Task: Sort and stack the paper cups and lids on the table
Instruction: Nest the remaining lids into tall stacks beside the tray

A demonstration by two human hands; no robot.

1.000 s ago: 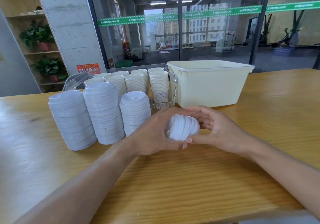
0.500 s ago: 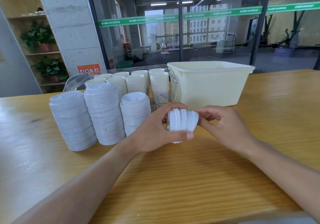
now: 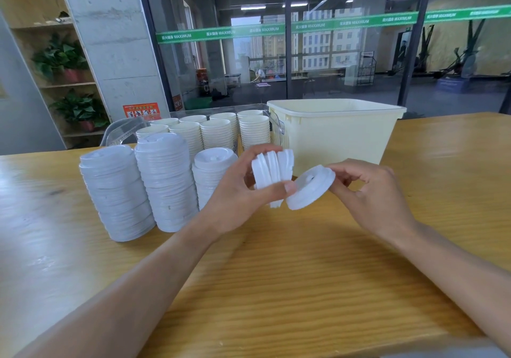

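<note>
Behind the table stands a glass wall [image 3: 331, 53] with a green band across it, and at the left a concrete pillar [image 3: 110, 39] and wooden shelves with potted plants [image 3: 59, 58]. A wide wooden table [image 3: 276, 274] fills the lower part of the view. On its far side sits a pale yellow plastic bin [image 3: 337, 133], and just beside it, to the left, a clear plastic box [image 3: 124, 133] that holds several stacks of paper cups [image 3: 218, 133], standing upright and close together.

In front of the clear box three stacks of white lids stand in a row on the table: the left lid stack [image 3: 116, 194], the tall middle lid stack [image 3: 166, 183] and the shorter right lid stack [image 3: 210, 175]. The two bigger stacks lean a little.

Both forearms reach in from the bottom edge. The left hand [image 3: 237, 194] is raised above the table and grips a small bundle of lids [image 3: 272, 175], held on edge, with the thumb curled across the front and the fingers over the top. The right hand [image 3: 370, 191] pinches a single lid [image 3: 311, 187] at its rim between thumb and fingers. This single lid is tilted, its top side faces the camera, and its lower edge is just beside the bundle and the left thumb; I cannot tell if they touch.
</note>
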